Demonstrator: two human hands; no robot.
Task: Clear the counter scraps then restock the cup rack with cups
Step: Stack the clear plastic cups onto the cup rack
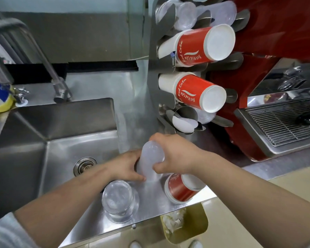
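Hands meet over the steel bench (150,210) in the head view: the left hand (125,167) and right hand (175,156) both curl their grip round a frosted plastic cup stack (151,161), held upside down just below the cup rack (153,68). Beside them stand clear cups (120,203) and a tilted red paper cup stack (181,189), with the sink (61,149) left, a scrap bin (195,228) below the edge, and red cups (200,45) filling the rack.

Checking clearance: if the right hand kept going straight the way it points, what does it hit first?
The right hand points left across the frosted cups it grips. Past them, the left hand comes first, then the sink; depth is unclear.
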